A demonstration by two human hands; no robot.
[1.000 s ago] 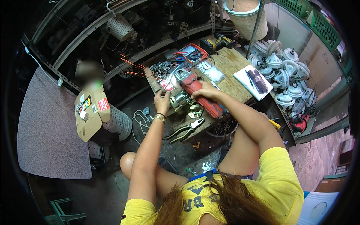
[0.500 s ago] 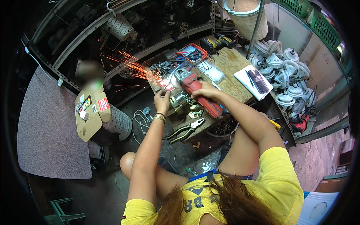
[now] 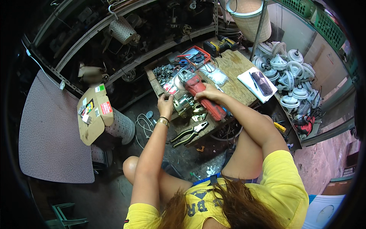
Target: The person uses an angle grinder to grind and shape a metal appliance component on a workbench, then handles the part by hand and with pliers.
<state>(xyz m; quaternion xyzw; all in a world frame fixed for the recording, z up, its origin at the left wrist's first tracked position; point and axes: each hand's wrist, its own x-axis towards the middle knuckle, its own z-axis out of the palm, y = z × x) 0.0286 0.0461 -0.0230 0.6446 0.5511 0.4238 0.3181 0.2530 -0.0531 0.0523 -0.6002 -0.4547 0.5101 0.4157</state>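
The right hand (image 3: 207,92) is wrapped around the red angle grinder (image 3: 213,110), whose body runs beneath the palm from disc end far left to tail near right; the left hand (image 3: 165,103) is narrow, fingers bent, at the left side of the metal motor (image 3: 184,104), its grip impossible to tell. The motor sits between the hands, just beside the grinder, on the wooden table (image 3: 239,61). The pliers (image 3: 190,133) lie nearer the person, small metal parts (image 3: 164,73) beyond.
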